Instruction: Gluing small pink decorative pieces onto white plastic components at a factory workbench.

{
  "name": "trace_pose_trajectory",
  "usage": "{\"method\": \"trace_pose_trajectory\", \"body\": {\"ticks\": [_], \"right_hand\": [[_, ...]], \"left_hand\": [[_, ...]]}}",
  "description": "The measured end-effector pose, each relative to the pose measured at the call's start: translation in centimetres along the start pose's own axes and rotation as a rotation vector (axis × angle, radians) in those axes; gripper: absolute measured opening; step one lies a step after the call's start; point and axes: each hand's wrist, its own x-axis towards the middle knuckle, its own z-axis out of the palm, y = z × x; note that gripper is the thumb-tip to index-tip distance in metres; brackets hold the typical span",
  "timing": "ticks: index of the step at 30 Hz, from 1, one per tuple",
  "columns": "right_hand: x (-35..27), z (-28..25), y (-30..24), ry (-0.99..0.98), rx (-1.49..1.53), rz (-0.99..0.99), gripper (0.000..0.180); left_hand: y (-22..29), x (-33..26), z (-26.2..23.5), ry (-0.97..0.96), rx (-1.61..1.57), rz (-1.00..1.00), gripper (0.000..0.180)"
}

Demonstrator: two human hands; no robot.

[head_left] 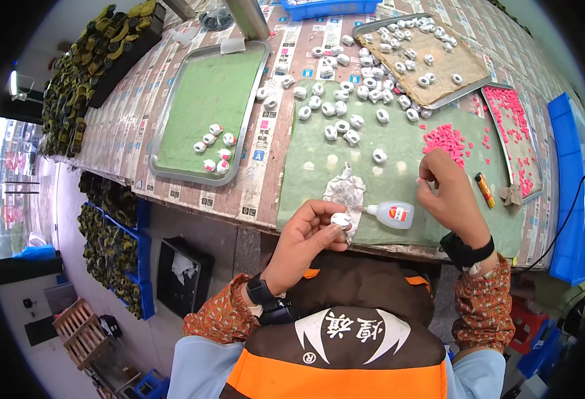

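A small white piece (340, 219) is gripped in the left hand (306, 233), pinched between thumb and fingers above the near edge of the tabletop (246, 203), in front of a crumpled rag (346, 189). The right hand (449, 189) is curled, thumb close to the forefinger, just beside a heap of pink bits (444, 141); whether one is pinched there cannot be told.

A clear squeeze bottle (395, 215) is laid on its side on the green cloth (306, 189), between the two hands, with its nozzle pointed towards the rag. More loose white pieces (357, 121) are strewn farther back. In the green-lined tray (206, 86) on the left, a few white pieces are set apart, and pink or red is seen on several of them.

The step in hand is judged to be the joining of a pink bit to the white piece. For this, the piece is best held steady by its sides, with the joining face left uncovered. A single bit should be picked out and turned the right way before contact is made. If the bottle contains glue, it should be used sparingly, and the fingertips should be kept clear of it.
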Motion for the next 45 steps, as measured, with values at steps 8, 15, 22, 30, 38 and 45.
{"method": "trace_pose_trajectory", "body": {"ticks": [8,15,22,30,38,45], "right_hand": [[-3.0,2.7,-7.7,-0.022,0.434,-0.056,0.018],[-3.6,5.3,-8.5,0.108,0.252,-0.221,0.025],[-3.8,5.7,-8.9,0.146,0.167,-0.259,0.024],[-4.2,5.1,-8.4,0.12,0.213,-0.236,0.023],[-4.5,4.7,-7.7,0.066,0.365,-0.145,0.017],[-5.0,5.6,-7.4,0.048,0.461,-0.089,0.015]], "left_hand": [[-0.4,0.3,0.6,-0.027,-0.08,0.038,0.03],[-0.5,0.2,0.7,-0.06,-0.038,0.092,0.031],[-0.9,0.1,0.8,-0.039,0.037,0.162,0.031],[-1.0,-0.2,0.9,-0.013,0.149,0.168,0.031],[0.2,-0.5,1.2,-0.017,0.51,0.29,0.027],[-0.2,-0.2,0.8,-0.034,0.755,0.497,0.029]]}}
